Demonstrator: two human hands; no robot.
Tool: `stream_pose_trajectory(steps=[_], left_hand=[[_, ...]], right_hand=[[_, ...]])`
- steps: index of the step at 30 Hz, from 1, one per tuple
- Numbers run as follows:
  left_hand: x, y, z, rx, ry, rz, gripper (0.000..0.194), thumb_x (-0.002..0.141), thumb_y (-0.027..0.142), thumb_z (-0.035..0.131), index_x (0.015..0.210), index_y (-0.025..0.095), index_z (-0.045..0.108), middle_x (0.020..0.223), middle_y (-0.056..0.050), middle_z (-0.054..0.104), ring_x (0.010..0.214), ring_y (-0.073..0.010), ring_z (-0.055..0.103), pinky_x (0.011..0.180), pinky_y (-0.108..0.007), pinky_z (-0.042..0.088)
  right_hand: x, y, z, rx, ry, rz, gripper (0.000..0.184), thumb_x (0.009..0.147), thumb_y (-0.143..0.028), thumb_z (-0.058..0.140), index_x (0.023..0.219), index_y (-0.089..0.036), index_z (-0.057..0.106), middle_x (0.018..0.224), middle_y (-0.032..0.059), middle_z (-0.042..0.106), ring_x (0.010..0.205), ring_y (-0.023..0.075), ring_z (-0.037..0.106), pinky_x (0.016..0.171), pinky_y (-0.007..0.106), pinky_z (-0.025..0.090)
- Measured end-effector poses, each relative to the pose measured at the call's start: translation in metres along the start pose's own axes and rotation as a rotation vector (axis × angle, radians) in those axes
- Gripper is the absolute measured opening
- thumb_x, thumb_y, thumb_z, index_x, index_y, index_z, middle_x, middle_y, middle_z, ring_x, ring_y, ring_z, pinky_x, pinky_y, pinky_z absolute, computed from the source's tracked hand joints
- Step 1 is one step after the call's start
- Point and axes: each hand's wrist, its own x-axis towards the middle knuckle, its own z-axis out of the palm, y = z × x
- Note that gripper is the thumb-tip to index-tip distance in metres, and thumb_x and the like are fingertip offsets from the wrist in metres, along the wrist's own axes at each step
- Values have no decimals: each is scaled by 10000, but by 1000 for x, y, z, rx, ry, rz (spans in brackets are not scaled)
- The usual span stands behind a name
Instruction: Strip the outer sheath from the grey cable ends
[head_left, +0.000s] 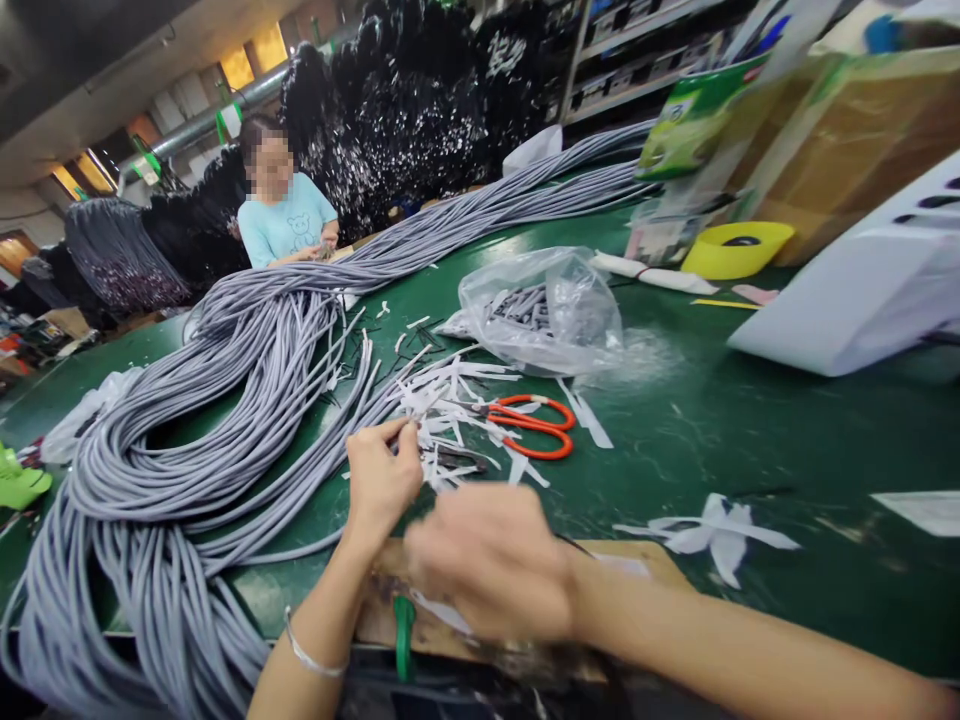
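My left hand (384,482) is closed in a pinch at the edge of a pile of white strips (457,385). What its fingertips hold is too small to make out. My right hand (491,560), smeared by motion, is low in front of me above a brown board (660,565); its fingers cannot be told apart. Scissors with orange handles (536,425) lie on the strips, just beyond my right hand. Ends of grey cables (360,405) reach the strips behind my left hand. A green clip-like piece (404,635) stands at the board's near edge.
A thick bundle of grey cables (150,440) curves across the green table (750,420). Beyond the scissors is a clear bag of grey pieces (544,305). At right are a yellow dish (735,250), a cardboard box (862,150) and a white holder (847,300). A co-worker (289,220) is across the table.
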Motion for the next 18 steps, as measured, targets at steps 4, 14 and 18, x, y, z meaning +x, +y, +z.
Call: stream_pose_trajectory(steps=[4,14,18], left_hand=[[4,0,-11,-386,-58,-179,277,780,295,467,666,106,635,438,68,290,390,-49,215,380,-184,179],[-2,5,-13,-457,-149,-195,341,764,418,501,707,105,625,470,76,248,398,-41,148,372,-189,141],[-3,10,-12,-286,-107,-73,304,802,317,452,661,116,631,462,44,387,398,-60,280,394,-197,246]], right_hand=[[12,16,0,-68,194,62,158,830,-140,466,739,-164,593,640,35,646,554,124,588,532,238,453],[15,22,2,-47,153,139,151,828,-146,473,733,-162,588,661,25,653,580,125,595,554,230,452],[17,23,0,-13,178,136,148,816,-138,486,712,-154,590,631,18,640,539,108,575,516,207,441]])
